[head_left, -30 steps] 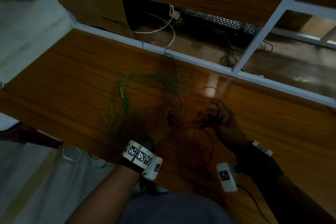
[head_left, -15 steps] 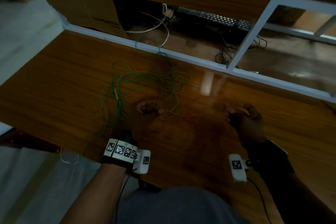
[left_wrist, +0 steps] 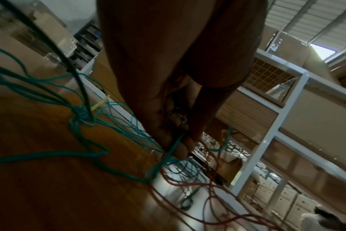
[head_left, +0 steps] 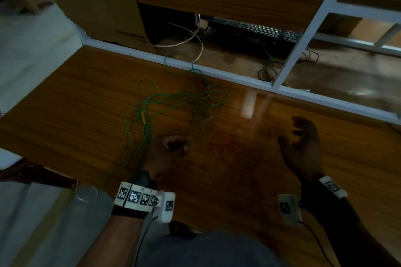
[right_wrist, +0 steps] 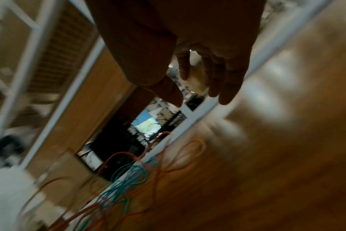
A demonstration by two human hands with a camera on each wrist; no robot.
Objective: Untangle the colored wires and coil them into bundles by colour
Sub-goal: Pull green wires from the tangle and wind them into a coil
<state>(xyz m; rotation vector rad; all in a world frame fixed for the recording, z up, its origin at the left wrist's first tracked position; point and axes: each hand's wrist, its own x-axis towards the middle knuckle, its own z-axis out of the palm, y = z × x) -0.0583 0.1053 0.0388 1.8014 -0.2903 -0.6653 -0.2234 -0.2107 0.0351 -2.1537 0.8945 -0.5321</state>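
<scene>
While at the pulling-apart step, pinched a few green and red strands between the curled fingers of the left hand, just below the middle of the head view. Held the right hand up at the right of the frame, fingers spread loosely and a little bent, with nothing in them that could be seen. Had the green wires lying in loose loops on the table, up and left of the left hand, with a small yellow tie on one bunch. Had the red wires, thin and hard to see, between the two hands and crossed over the green ones. Looked far from done: no bundle made yet. Probably called next for finding one red end, taking it with the free right hand, and drawing it slowly out of the green loops without pulling any knot tight.
</scene>
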